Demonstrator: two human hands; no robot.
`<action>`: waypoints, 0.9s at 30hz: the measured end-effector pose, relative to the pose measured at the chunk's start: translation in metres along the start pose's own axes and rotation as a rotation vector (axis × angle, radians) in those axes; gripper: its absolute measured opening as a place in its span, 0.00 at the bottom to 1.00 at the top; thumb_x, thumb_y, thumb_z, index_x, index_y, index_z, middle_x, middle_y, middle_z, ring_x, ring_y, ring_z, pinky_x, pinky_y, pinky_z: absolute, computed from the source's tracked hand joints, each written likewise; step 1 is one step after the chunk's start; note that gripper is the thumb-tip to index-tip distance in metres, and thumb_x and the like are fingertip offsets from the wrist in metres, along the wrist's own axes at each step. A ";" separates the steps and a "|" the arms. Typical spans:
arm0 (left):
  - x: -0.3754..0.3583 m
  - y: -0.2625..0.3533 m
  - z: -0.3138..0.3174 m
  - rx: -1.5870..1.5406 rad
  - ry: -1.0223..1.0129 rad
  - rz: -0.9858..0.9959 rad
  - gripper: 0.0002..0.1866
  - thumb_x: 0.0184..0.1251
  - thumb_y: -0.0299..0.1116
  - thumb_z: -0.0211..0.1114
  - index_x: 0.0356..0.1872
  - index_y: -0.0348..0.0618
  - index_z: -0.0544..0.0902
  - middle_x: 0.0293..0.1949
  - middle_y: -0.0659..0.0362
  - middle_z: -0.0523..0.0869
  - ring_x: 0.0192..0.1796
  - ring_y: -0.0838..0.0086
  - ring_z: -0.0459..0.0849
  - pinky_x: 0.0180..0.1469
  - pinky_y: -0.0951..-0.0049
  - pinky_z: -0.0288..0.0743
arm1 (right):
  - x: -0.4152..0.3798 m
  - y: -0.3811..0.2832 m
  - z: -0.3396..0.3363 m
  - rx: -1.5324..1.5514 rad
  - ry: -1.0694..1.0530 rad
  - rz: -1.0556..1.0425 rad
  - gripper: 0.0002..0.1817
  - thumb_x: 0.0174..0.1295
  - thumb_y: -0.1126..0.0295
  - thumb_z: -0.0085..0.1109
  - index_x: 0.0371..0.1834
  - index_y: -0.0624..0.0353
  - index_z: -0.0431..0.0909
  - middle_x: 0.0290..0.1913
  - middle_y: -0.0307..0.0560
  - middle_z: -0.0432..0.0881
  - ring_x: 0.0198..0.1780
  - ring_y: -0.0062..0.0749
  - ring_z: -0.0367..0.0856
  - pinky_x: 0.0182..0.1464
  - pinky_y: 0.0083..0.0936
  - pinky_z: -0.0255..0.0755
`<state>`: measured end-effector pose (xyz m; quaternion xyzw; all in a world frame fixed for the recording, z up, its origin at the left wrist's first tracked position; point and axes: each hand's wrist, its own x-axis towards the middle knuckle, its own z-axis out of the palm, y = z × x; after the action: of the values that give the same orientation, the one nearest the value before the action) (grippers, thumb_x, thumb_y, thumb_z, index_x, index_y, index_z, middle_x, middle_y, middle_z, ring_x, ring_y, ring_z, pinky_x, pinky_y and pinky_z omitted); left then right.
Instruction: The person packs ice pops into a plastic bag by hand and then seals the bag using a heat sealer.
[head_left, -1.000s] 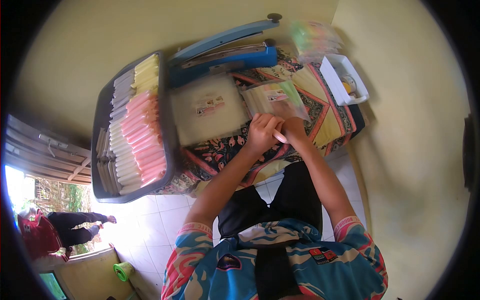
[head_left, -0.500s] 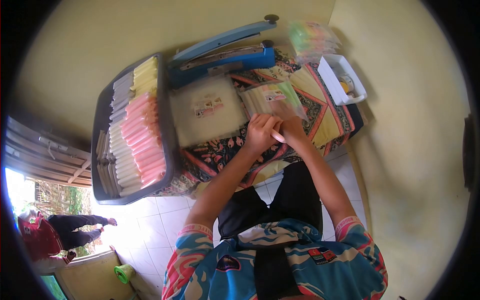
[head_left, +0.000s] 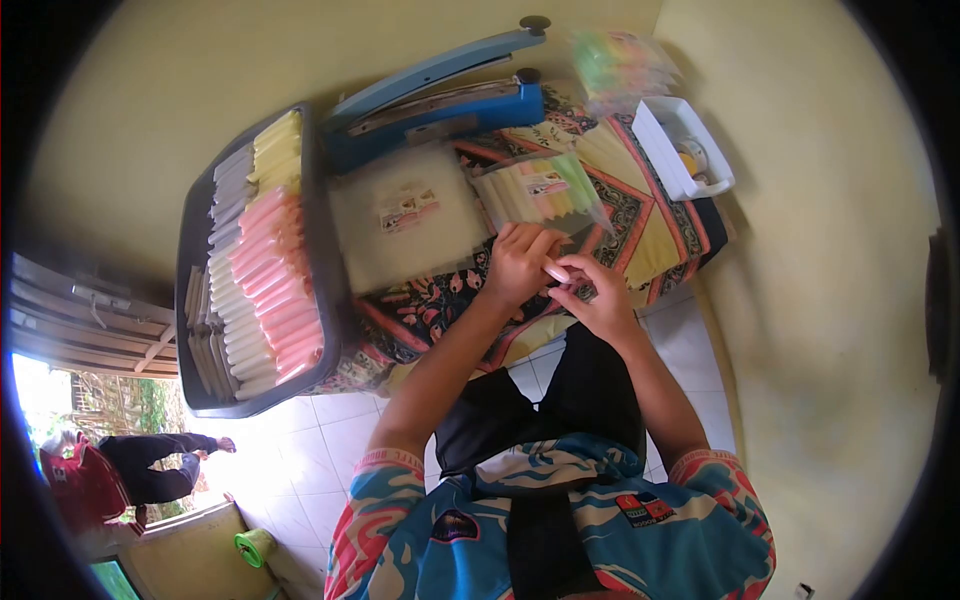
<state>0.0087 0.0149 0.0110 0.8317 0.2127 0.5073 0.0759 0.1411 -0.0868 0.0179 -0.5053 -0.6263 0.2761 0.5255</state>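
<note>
My left hand [head_left: 520,264] is closed around a pink filled plastic tube [head_left: 557,272], with only its end showing past the fingers. My right hand [head_left: 602,300] curls its thumb and forefinger about that end in a pinch; the exact contact is small and partly hidden. Just beyond both hands lies a clear labelled bag [head_left: 545,186] holding several tubes in pale, pink, yellow and green. Left of it is a flat stack of clear labelled bags [head_left: 405,215]. A large dark tray [head_left: 333,330] holds rows of pink, white, yellow and lilac tubes.
A blue bag sealer [head_left: 440,116] with its arm raised stands at the back. Filled bags [head_left: 615,70] and a white box [head_left: 660,150] are at the far right. A patterned cloth [head_left: 650,235] covers the table. A person in red [head_left: 90,485] is at far left.
My right hand has drawn back toward me and its thumb and forefinger now show around the tube's end. My left hand keeps its hold. The view has shifted slightly.
</note>
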 end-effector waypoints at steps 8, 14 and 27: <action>-0.002 -0.002 0.002 0.115 0.007 -0.012 0.09 0.44 0.25 0.70 0.28 0.44 0.80 0.26 0.61 0.78 0.31 0.66 0.78 0.38 0.67 0.66 | -0.004 0.006 -0.006 0.451 0.211 0.097 0.11 0.63 0.78 0.59 0.47 0.67 0.75 0.38 0.48 0.81 0.37 0.27 0.83 0.41 0.23 0.79; 0.000 -0.001 0.003 0.113 0.039 -0.024 0.08 0.47 0.24 0.70 0.28 0.45 0.80 0.28 0.61 0.79 0.33 0.66 0.78 0.40 0.67 0.66 | -0.015 0.015 -0.034 0.435 0.394 0.030 0.09 0.66 0.77 0.54 0.47 0.66 0.71 0.37 0.49 0.80 0.35 0.28 0.83 0.40 0.24 0.79; 0.001 0.000 0.000 0.101 0.049 -0.040 0.09 0.47 0.23 0.70 0.29 0.44 0.80 0.28 0.60 0.78 0.33 0.65 0.78 0.38 0.67 0.65 | -0.030 0.039 0.003 0.184 0.408 0.084 0.12 0.59 0.85 0.59 0.45 0.67 0.72 0.41 0.47 0.80 0.45 0.30 0.84 0.46 0.19 0.78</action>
<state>0.0090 0.0157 0.0118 0.8174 0.2562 0.5146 0.0387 0.1495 -0.1011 -0.0282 -0.5263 -0.4576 0.2457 0.6732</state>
